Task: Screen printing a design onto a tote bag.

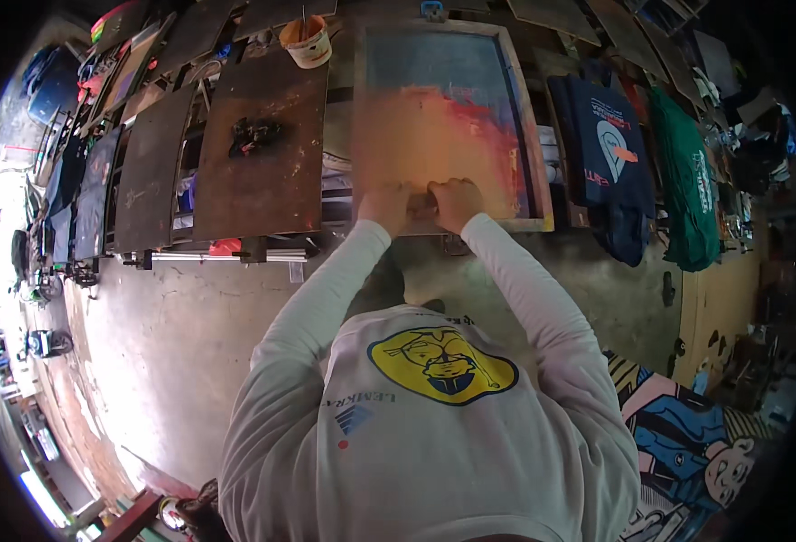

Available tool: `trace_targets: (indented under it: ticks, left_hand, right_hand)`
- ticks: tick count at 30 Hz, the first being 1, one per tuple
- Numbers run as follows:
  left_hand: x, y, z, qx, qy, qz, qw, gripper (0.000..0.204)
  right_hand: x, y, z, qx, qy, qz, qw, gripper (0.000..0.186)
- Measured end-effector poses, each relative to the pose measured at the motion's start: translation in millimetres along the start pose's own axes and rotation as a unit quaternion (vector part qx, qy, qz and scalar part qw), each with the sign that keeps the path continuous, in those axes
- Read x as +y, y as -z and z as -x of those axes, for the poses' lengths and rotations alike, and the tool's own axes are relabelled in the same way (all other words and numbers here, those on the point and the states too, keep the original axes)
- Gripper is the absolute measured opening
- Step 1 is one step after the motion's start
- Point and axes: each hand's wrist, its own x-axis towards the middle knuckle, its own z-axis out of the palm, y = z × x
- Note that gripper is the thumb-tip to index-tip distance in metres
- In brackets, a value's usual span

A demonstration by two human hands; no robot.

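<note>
A wooden-framed screen lies on the table, its mesh smeared orange and pink below a blue-grey upper part. My left hand and my right hand are side by side at the screen's lower part, fingers curled round a dim brownish bar, perhaps a squeegee, partly hidden by them. Both white-sleeved forearms reach up from my body.
Brown boards line the left, one with a dark bundle. A bucket stands behind. Dark blue printed garments and green ones lie right. A concrete floor shows below; a painted panel is lower right.
</note>
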Motion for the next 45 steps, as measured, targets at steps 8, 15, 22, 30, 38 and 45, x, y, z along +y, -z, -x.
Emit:
trace_targets:
  ticks: [8, 15, 22, 30, 38, 45]
  left_hand:
    - [-49, 25, -64, -0.065, -0.071, 0.07, 0.993, 0.059]
    - [-57, 51, -119, -0.132, -0.051, 0.089, 0.986, 0.067]
    - [-90, 14, -129, -0.111, -0.064, 0.067, 0.99, 0.065]
    - [-65, 37, -107, -0.101, -0.132, 0.0, 0.986, 0.047]
    - [-43, 33, -75, -0.039, -0.11, -0.048, 0.992, 0.048]
    - [-22, -28, -24, -0.022, 0.0, -0.058, 0.998, 0.047]
  right_hand:
    - [37, 5, -79, -0.057, 0.095, -0.065, 0.992, 0.038]
    - [64, 0, -143, -0.166, 0.084, -0.066, 0.98, 0.054]
    - [69, -8, -146, -0.127, 0.099, -0.087, 0.983, 0.057]
    - [29, -6, -70, -0.003, 0.012, -0.04, 0.999, 0.042]
    - [11, -3, -41, 0.017, -0.048, -0.069, 0.996, 0.023]
    - [15, -35, -16, 0.123, 0.016, -0.061, 0.99, 0.033]
